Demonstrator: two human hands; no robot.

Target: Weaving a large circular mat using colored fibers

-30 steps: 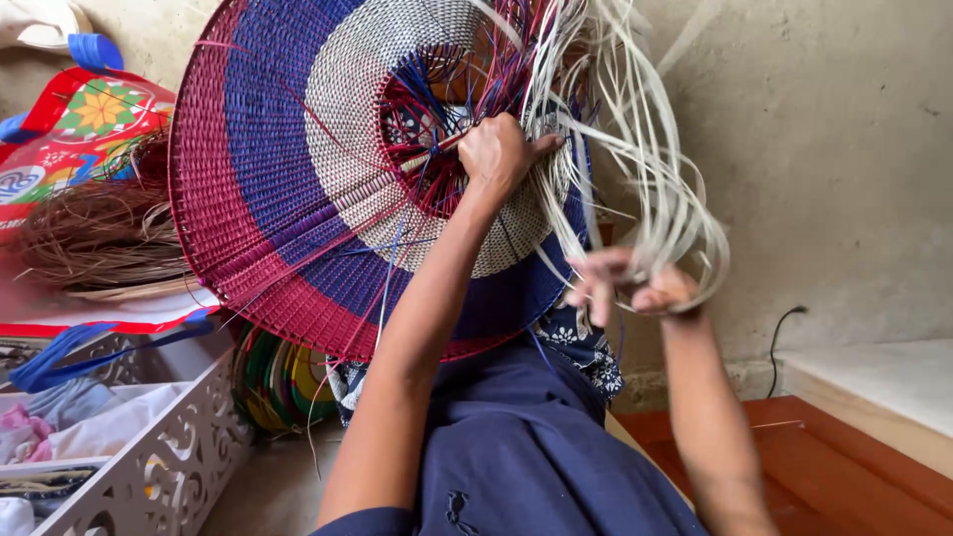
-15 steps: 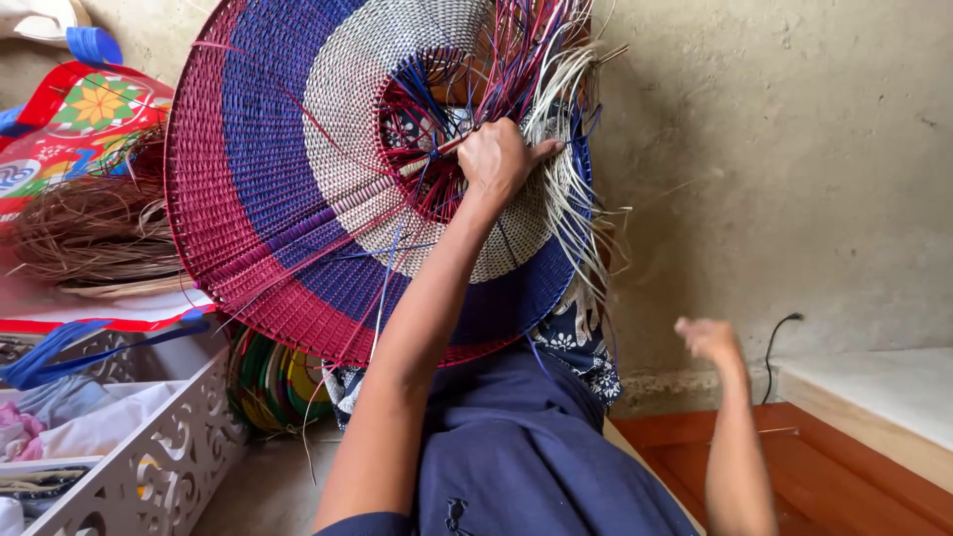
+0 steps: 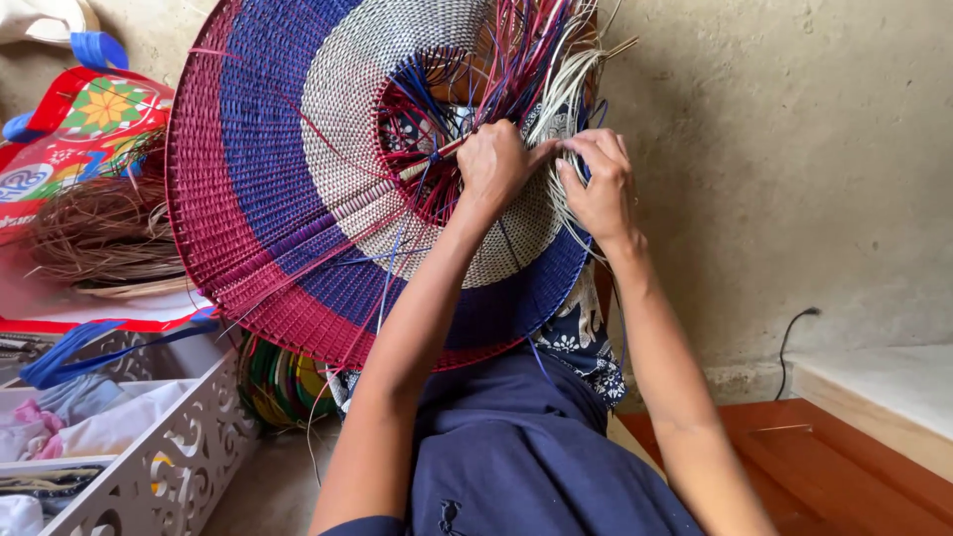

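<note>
A large round woven basket piece [image 3: 288, 189] with red, blue and pale rings stands on edge over my lap, its open middle bristling with loose red, blue and pale strands [image 3: 536, 60]. My left hand [image 3: 496, 164] grips the inner rim of the weave, with a thin stick poking out beside it. My right hand [image 3: 599, 184] is right next to it, fingers pinched on pale strands [image 3: 561, 119] at the rim.
A heap of brown fibre [image 3: 99, 233] lies at left by a bright flowered bag [image 3: 79, 119]. A white cut-out crate [image 3: 169, 457] with cloth sits lower left. Rough plaster wall [image 3: 794, 149], a black cable [image 3: 794, 337] and a wooden step [image 3: 854, 467] are at right.
My right hand let go of a long bundle of pale strands, dropped low to the right, then rose back to the basket rim beside my left hand. The left hand stayed put.
</note>
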